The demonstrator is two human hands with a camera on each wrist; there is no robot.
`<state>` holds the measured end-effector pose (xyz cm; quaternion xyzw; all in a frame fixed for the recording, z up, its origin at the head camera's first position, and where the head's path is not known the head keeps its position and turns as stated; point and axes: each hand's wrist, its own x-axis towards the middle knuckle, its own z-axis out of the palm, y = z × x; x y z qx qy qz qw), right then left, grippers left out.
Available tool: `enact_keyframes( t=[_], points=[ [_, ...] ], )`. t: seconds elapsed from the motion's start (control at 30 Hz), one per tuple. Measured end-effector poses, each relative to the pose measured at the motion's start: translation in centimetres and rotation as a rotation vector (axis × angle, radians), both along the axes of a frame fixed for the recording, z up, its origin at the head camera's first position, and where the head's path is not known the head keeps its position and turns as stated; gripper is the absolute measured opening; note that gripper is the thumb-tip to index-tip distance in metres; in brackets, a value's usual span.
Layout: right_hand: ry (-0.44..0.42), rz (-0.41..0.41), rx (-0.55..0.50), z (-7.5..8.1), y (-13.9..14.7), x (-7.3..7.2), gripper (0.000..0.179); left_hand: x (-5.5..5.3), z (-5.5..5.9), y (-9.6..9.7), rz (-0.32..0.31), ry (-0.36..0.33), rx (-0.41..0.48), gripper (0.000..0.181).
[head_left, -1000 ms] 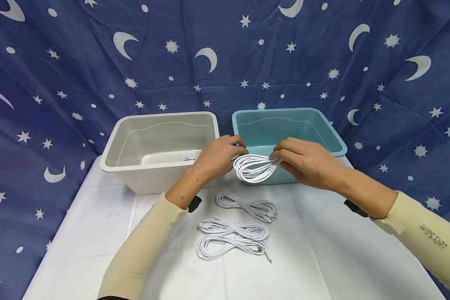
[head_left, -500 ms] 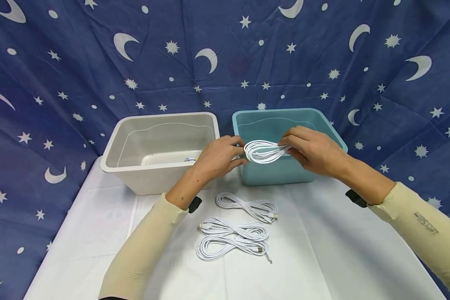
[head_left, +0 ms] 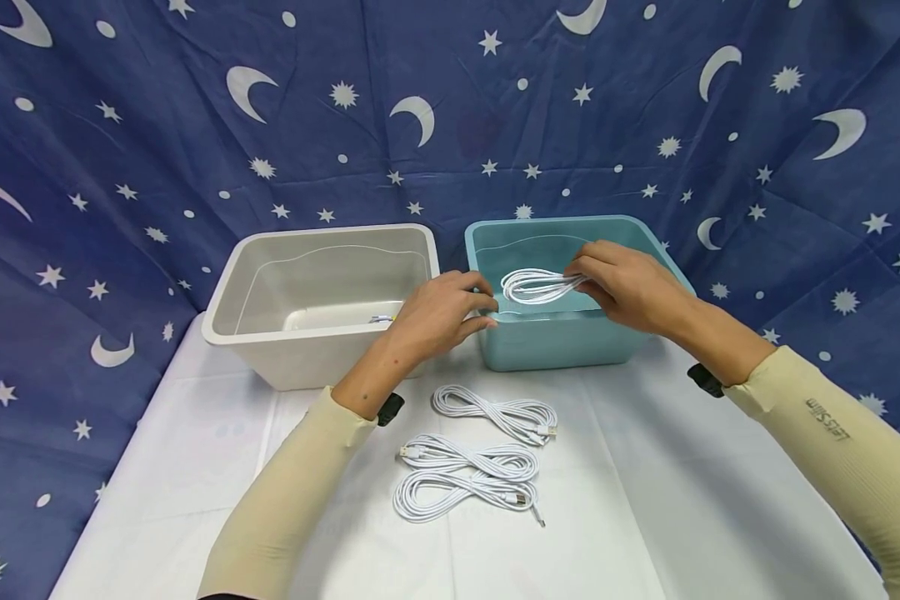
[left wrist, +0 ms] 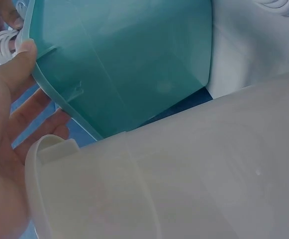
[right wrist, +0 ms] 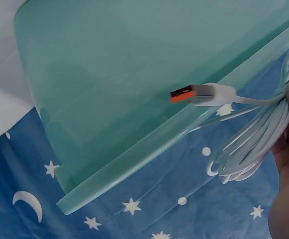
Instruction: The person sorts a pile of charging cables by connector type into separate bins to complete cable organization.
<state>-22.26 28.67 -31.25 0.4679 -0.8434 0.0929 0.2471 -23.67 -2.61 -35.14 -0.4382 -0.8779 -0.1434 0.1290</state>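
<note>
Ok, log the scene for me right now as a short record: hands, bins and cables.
Right hand: holds a coiled white cable at the open top of the teal rectangular plastic bin
Left hand: at that bin's near left corner; grip on it unclear
Plug: on the held cable, orange inside
Other bin: off-white rectangular plastic bin, left of the teal one; item inside too small to identify
White tablecloth: bundled white cables in front of the bins

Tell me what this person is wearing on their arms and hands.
The left hand and right hand are bare, without gloves. The left sleeve and right sleeve are cream and close-fitting; the right one carries dark lettering resembling LetsSlim. A small black piece shows by each sleeve's end.
</note>
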Motion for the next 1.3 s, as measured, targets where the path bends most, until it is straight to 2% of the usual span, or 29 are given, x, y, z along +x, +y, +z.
enact_keyframes(
  t=[0.27,0.6,0.73,0.93,1.3],
  points=[
    [0.004,-0.017,0.052,-0.4,0.0,-1.2,0.024,0.0,0.1,0.0,-0.005,0.002,0.008,0.027],
    [-0.024,-0.003,0.037,-1.3,-0.1,-2.4,0.029,0.0,0.0,0.1,-0.004,0.002,0.001,0.027],
    [-0.035,-0.029,0.04,-1.2,-0.1,-2.3,0.03,0.0,0.0,0.0,-0.006,0.009,0.007,0.026],
    [-0.032,-0.014,0.038,-1.2,-0.2,-2.0,0.029,0.0,0.0,-0.1,-0.004,0.011,0.007,0.026],
    [-0.017,-0.002,0.013,-1.4,-1.2,-0.2,0.026,0.1,0.0,-0.1,0.002,0.011,-0.002,0.027]
  ],
)
